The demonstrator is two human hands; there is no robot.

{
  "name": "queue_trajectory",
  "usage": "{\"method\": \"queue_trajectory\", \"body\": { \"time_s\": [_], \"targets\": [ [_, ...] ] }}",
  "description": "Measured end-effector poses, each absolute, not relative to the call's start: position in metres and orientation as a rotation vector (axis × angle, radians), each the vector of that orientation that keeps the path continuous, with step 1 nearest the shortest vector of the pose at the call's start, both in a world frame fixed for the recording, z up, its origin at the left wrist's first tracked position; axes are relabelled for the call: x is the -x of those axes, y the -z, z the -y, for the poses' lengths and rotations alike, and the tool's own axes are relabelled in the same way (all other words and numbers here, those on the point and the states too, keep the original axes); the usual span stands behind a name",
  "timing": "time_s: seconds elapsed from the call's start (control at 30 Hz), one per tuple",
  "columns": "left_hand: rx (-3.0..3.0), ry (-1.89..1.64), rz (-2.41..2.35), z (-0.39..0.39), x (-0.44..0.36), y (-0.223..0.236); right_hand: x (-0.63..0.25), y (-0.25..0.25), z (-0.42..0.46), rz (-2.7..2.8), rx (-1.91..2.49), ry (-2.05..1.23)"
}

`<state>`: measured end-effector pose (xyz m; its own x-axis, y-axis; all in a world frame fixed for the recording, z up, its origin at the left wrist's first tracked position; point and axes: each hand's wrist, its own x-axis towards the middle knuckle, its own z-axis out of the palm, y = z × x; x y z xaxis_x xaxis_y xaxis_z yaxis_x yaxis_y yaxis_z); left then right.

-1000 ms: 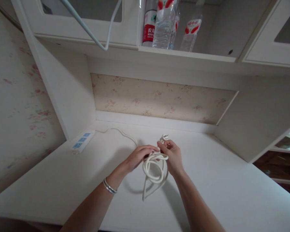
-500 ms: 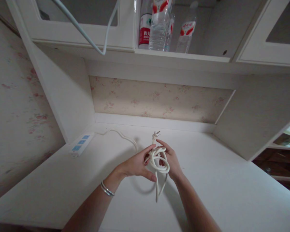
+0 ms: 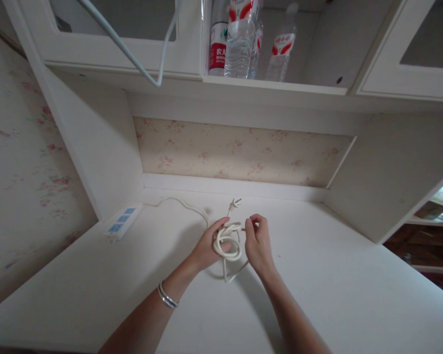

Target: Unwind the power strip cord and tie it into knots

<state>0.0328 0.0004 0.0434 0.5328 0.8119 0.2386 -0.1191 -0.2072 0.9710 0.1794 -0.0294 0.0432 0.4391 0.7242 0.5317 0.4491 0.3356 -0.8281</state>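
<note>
A white power cord [image 3: 221,246] is wound in loose coils above the white desktop. My left hand [image 3: 205,248] is closed around the left side of the coils, thumb over the top. Its plug [image 3: 235,204] sticks up past my left fingertips, prongs pointing right. To the right of the bundle, my right hand [image 3: 258,241] pinches a stretch of the cord between thumb and fingers. A loop hangs below the two hands. From the bundle the cord runs back left to a white power strip [image 3: 124,221] with blue sockets, lying on the desktop.
The desktop [image 3: 317,295] sits in a white cabinet with side panels. Overhead, a shelf holds several plastic bottles [image 3: 239,44]. A pale bent tube [image 3: 133,56] hangs in front of the upper left door. Shelves with items stand at far right.
My right hand has drawn away to the right, pulling a stretch of cord out from the coils. The bundle and plug have shifted left with my left hand.
</note>
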Motion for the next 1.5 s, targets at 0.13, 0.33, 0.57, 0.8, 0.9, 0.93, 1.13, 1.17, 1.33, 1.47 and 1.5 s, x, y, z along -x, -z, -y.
{"method": "queue_trajectory", "body": {
  "time_s": [0.13, 0.33, 0.57, 0.8, 0.9, 0.93, 1.13, 1.17, 1.33, 1.47, 1.5],
  "targets": [
    [-1.610, -1.207, -0.617, -0.008, -0.025, -0.043, -0.177, -0.041, 0.041, 1.491, 1.327, -0.032],
    [-1.487, -1.340, -0.625, -0.018, -0.026, -0.030, -0.181, -0.032, 0.038, 1.515, 1.658, -0.243],
    [-1.438, -1.366, -0.776, -0.019, -0.029, -0.034, -0.189, -0.010, 0.021, 1.229, 1.248, -0.727],
    [-1.476, -1.311, -0.719, -0.014, -0.030, -0.037, -0.187, -0.005, 0.016, 1.511, 1.318, -0.418],
    [-1.520, -1.197, -0.798, -0.014, -0.028, -0.037, -0.192, -0.015, 0.017, 1.586, 1.255, -0.170],
    [-1.534, -1.130, -0.831, -0.014, -0.027, -0.038, -0.194, -0.019, 0.018, 1.600, 1.238, -0.134],
    [-1.461, -0.855, -0.723, -0.011, -0.026, -0.043, -0.209, -0.035, 0.023, 1.610, 1.127, -0.353],
    [-1.433, -0.842, -0.703, -0.011, -0.026, -0.043, -0.212, -0.037, 0.024, 1.608, 1.127, -0.436],
    [-1.332, -0.876, -0.613, -0.017, -0.023, -0.040, -0.221, -0.046, 0.029, 1.762, 1.153, -0.629],
    [-1.121, -0.902, -0.597, -0.021, -0.019, -0.040, -0.218, -0.038, 0.026, 1.633, 1.098, -0.694],
    [-1.083, -0.887, -0.580, -0.022, -0.018, -0.040, -0.217, -0.035, 0.024, 1.588, 1.073, -0.735]
  ]
}}
